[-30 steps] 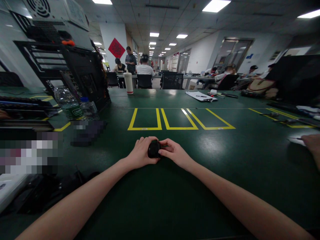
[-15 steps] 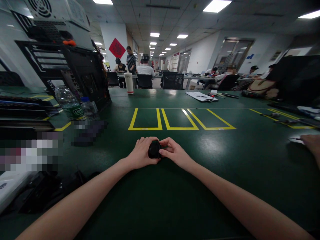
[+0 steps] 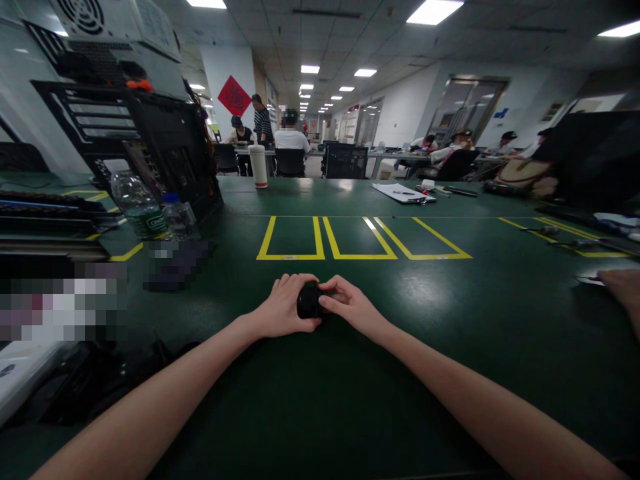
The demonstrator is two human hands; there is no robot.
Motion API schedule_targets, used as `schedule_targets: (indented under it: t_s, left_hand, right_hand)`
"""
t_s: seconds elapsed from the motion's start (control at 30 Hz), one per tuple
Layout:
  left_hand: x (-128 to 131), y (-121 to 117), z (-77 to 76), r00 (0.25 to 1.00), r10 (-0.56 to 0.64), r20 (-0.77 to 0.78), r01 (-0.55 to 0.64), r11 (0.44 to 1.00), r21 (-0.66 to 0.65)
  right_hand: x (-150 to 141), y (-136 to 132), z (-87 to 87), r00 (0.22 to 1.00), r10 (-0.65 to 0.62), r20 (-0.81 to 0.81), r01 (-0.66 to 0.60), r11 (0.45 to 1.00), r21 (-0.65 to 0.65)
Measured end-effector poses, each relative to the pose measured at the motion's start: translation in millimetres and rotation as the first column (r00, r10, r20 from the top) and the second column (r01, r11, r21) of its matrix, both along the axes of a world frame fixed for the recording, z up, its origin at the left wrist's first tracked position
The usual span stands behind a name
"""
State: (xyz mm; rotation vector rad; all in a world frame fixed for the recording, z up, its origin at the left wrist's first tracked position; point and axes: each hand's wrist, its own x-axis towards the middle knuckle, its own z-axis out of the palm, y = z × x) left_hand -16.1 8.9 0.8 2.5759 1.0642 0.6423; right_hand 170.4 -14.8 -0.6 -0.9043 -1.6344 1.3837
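Observation:
A small, rounded, glossy black object (image 3: 309,302) is held between my two hands, low over the green table; its exact kind I cannot make out. My left hand (image 3: 287,307) wraps around it from the left, fingers over the far side and thumb along the near side. From the right, my right hand (image 3: 347,302) pinches its right edge between thumb and fingers. The fingers partly hide that right edge.
Yellow tape outlines (image 3: 327,257) mark the green table (image 3: 320,413) beyond my hands. At left stand a computer case (image 3: 175,153) and a plastic bottle (image 3: 137,207). A clipboard (image 3: 400,193) lies further back. Another person's hand (image 3: 623,290) reaches in at right.
The black object has turned slightly in my hands, and my right thumb has shifted a little along its edge. Both hands stay in nearly the same place.

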Motion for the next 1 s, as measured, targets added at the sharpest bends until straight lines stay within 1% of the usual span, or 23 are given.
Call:
schedule_targets:
  t_s: [0.07,0.23,0.4,0.6,0.8,0.93,1.0]
  left_hand:
    - [0.0,-0.3,0.7,1.0,-0.004,-0.001,0.004,1.0,-0.009]
    - [-0.8,-0.9,2.1,1.0,-0.015,0.002,0.015,0.999,-0.031]
    - [-1.6,-1.2,2.1,1.0,-0.017,-0.002,0.017,1.0,-0.011]
    - [0.2,0.1,-0.4,1.0,0.019,-0.011,-0.018,0.999,0.033]
    - [0.5,2.9,-4.0,0.999,0.032,0.0,-0.032,0.997,0.064]
    - [0.1,2.0,-2.8,0.999,0.033,0.004,-0.033,0.999,0.037]
    - [-0.1,1.3,-1.6,1.0,0.028,0.007,-0.028,0.999,0.027]
  right_hand:
    - [-1.3,0.1,-0.8,1.0,-0.027,-0.001,0.027,1.0,0.002]
    - [-2.0,-1.4,0.9,0.999,-0.03,0.032,0.031,0.999,-0.019]
    - [0.0,-3.2,1.8,0.999,0.027,0.025,-0.027,1.0,-0.004]
    - [1.0,-2.0,-1.9,0.999,0.042,0.008,-0.042,0.999,0.014]
    - [-3.3,2.3,-2.8,0.999,-0.026,-0.021,0.027,0.999,0.026]
    - [-3.7,-0.1,0.7,0.998,-0.041,0.041,0.038,0.998,0.059]
    - [-2.7,-1.5,1.6,0.998,-0.029,0.059,0.026,0.998,0.05]
